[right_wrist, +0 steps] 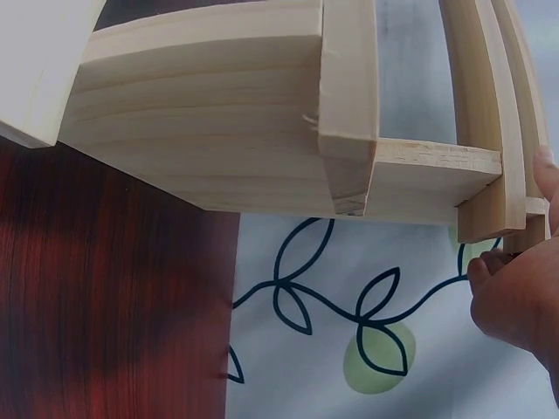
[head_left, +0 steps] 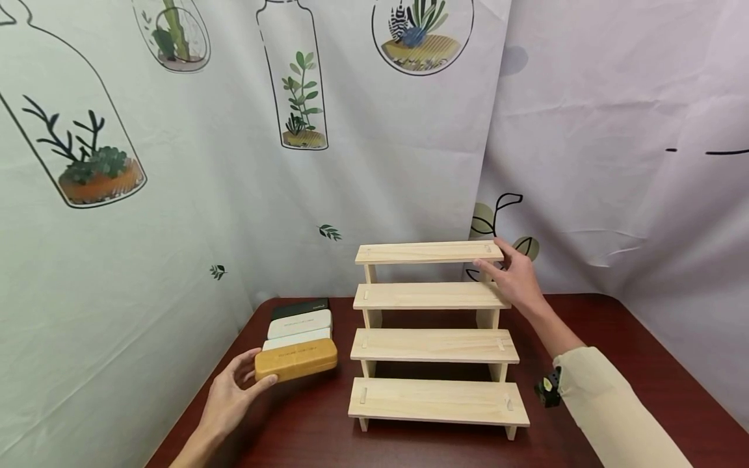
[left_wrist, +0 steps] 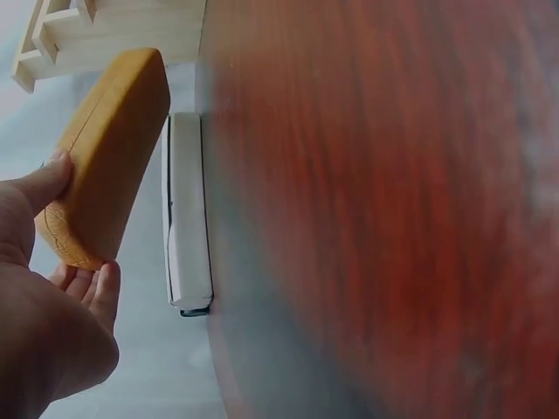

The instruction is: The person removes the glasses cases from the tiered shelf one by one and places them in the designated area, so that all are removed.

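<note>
A pale wooden stepped shelf (head_left: 434, 344) with several tiers stands in the middle of the dark red table (head_left: 614, 338). My right hand (head_left: 510, 273) grips the right end of its top tier (right_wrist: 502, 148), thumb on top and fingers behind. My left hand (head_left: 234, 390) holds the near end of a tan glasses case (head_left: 296, 359) between thumb and fingers; in the left wrist view the tan case (left_wrist: 109, 153) is lifted off the table. Beside it lie two white cases (head_left: 300, 324) and a dark green case (head_left: 300, 307) in a row; a white case (left_wrist: 186, 209) shows in the left wrist view.
Printed fabric backdrops (head_left: 175, 195) with plant drawings hang close behind and to the left of the table. A beige sleeve (head_left: 614, 403) covers my right forearm, with a small black device (head_left: 549, 390) at the wrist. Bare table lies right of the shelf.
</note>
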`<state>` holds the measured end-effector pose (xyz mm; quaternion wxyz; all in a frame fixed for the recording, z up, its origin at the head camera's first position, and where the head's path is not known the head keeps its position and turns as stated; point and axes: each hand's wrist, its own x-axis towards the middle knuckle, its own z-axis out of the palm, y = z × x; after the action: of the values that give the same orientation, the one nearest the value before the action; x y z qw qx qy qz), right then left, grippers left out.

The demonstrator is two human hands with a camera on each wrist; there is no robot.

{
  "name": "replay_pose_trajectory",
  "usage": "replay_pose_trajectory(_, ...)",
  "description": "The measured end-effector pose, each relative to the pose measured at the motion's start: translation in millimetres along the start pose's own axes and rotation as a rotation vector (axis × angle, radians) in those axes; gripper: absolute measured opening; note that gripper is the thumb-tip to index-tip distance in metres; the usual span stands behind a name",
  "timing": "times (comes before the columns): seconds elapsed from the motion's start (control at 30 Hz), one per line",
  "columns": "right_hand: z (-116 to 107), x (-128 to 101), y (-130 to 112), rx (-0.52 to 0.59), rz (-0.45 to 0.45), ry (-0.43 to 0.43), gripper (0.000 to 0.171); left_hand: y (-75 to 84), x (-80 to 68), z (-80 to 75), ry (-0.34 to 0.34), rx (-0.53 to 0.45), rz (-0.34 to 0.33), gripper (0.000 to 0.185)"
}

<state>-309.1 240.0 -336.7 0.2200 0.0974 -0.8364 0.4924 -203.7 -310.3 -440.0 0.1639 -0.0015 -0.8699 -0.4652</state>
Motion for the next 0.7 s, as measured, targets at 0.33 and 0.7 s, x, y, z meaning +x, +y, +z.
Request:
replay_pose_trajectory(0.33, -1.2, -0.4, -0.3, 0.013, 0.005, -0.004, 0.080, -4.1, 4.3, 0.9, -0.036, 0.075, -0.027, 0.079)
replay_pose_trajectory(0.7, 0.1, -0.4, -0.8, 0.029, 0.008, -0.010, 0.081, -11.7, 12.2, -0.9, -0.116, 0.122, -0.068, 0.081)
